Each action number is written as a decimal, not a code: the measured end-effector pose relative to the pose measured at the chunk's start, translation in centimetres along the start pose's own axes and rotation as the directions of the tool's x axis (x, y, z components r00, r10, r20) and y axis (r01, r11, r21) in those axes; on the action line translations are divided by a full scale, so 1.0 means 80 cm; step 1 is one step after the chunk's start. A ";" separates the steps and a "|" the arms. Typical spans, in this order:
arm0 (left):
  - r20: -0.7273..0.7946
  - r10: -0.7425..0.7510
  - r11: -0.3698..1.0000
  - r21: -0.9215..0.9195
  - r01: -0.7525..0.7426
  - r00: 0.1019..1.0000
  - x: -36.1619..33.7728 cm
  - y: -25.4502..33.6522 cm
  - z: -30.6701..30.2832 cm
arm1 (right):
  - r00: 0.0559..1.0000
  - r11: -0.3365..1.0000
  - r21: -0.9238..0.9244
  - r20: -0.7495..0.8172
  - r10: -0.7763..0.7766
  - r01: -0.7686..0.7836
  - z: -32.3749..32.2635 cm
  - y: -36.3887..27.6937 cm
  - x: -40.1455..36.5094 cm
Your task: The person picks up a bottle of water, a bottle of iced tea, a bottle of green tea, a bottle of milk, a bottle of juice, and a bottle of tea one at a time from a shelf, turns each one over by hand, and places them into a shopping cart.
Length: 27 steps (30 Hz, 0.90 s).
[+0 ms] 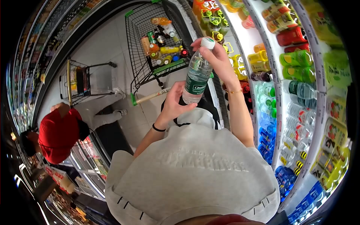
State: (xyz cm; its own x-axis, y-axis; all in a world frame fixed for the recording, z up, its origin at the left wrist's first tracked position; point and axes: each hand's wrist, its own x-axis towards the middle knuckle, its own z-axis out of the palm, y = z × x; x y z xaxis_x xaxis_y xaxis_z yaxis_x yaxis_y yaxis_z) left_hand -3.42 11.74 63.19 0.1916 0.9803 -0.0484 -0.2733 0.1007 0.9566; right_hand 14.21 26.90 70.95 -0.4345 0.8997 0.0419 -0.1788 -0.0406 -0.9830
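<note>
A clear water bottle [197, 77] with a green label and a white cap is held tilted in front of my body. My left hand [174, 107] cups its lower end, the thumb lying under the base. Around the neck, just below the cap, are the fingers of my right hand [216, 58]. Beyond the bottle stands a black wire shopping cart [137, 48] with green corners, holding several drink bottles, among them a yellow bottle [170, 49] and an orange-coloured one [160, 21]. The cart's handle [152, 96] is close to my left hand.
On the right, lit shelves hold rows of bottles, including similar green-labelled water bottles [302, 90] and blue-labelled ones [267, 135]. A person in a red top [60, 133] is at the left, near another small cart [78, 82]. More stocked shelves [56, 41] line the far left.
</note>
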 end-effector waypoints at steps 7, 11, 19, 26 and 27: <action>-0.256 -0.096 0.979 0.152 0.138 0.962 -0.024 -0.032 -0.101 | 0.974 0.966 -0.198 0.118 0.191 -0.165 0.060 0.071 0.062; -0.305 -0.170 0.919 0.295 0.263 0.937 0.027 -0.056 -0.195 | 0.963 0.894 -0.388 0.051 0.265 -0.225 0.097 0.109 0.115; -0.565 -0.207 0.887 0.235 0.397 0.799 0.094 -0.214 -0.378 | 0.974 0.738 -0.675 0.164 0.158 -0.006 0.184 0.305 0.198; -0.646 -0.569 0.822 -0.463 0.332 0.508 0.121 -0.280 -0.464 | 0.918 0.687 -0.710 0.152 0.365 -0.156 0.245 0.498 0.257; -0.675 -0.591 0.807 -0.494 0.325 0.442 0.123 -0.292 -0.473 | 0.916 0.686 -0.709 0.152 0.372 -0.161 0.254 0.518 0.260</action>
State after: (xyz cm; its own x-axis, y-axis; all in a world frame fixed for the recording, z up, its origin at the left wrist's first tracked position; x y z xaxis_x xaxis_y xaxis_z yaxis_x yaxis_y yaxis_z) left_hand -30.84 25.50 29.49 -0.3896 0.4887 -0.7807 -0.6236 0.4838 0.6140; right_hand -20.16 35.08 34.70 -0.5984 0.7429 -0.3001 0.5735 0.1356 -0.8079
